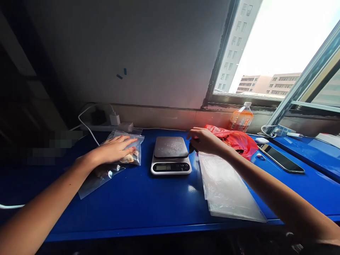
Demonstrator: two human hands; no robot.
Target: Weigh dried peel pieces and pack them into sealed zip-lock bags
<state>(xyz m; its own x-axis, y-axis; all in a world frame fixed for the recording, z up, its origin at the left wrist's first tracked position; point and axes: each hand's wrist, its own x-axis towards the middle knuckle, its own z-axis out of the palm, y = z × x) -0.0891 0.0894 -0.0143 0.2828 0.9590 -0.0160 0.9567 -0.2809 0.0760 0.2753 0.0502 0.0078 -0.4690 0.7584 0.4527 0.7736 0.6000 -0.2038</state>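
Observation:
My left hand lies flat with its fingers spread on a transparent zip bag. Pale pieces show inside that bag, and another transparent bag extends from beneath my forearm. A white kitchen scale with a dark square platform stands between my hands; nothing sizeable rests on it, only pale specks. Just right of the platform, my right hand is closed with fingers bent down around a small dark piece, whose kind I cannot tell. Behind that hand is a red plastic bag with dark contents.
A stack of transparent bags lies on the blue table right of the scale. Farther right are a phone and an orange drink bottle. A white charger with its cable sits at the back left, below the wall.

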